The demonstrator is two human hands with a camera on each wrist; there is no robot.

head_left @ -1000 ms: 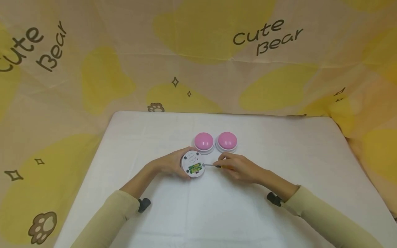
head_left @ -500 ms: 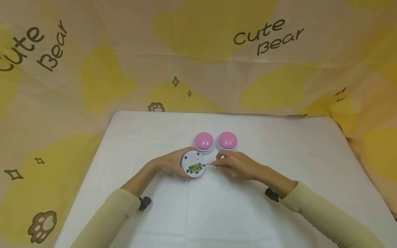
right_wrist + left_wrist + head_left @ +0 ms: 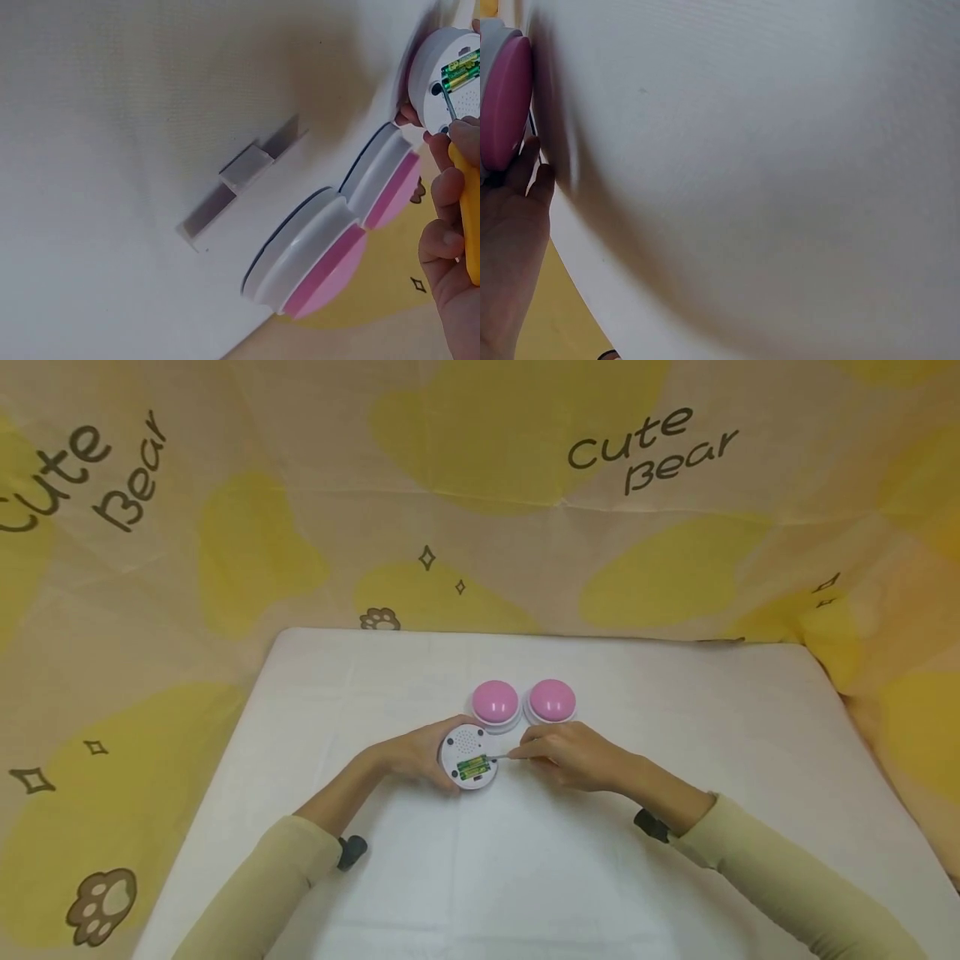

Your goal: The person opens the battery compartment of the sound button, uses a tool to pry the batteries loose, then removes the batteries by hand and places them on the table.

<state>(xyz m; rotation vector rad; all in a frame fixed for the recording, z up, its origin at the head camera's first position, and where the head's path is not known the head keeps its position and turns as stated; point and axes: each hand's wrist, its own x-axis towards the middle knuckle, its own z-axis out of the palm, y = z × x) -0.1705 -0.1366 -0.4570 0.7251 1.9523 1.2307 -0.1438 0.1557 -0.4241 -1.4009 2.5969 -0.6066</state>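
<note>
My left hand (image 3: pixel 420 755) grips a round white push-button device (image 3: pixel 459 768) by its rim, underside up. Its pink dome (image 3: pixel 508 105) shows in the left wrist view. Two green batteries (image 3: pixel 473 767) sit side by side in its uncovered compartment, near a speaker grille and dark feet. My right hand (image 3: pixel 581 757) holds a screwdriver by its yellow handle (image 3: pixel 466 214). The thin metal shaft (image 3: pixel 449 103) reaches over the underside, its tip right at the end of the batteries.
Two more pink-domed buttons, a left one (image 3: pixel 495 702) and a right one (image 3: pixel 552 701), stand just behind the hands on the white table (image 3: pixel 360 677). A small white plastic cover piece (image 3: pixel 246 171) lies near them in the right wrist view. Patterned yellow cloth (image 3: pixel 480 468) hangs behind.
My right hand has moved slightly left and away from me, taking the screwdriver tip from the device's edge to the battery ends. The left hand keeps its hold, almost still.
</note>
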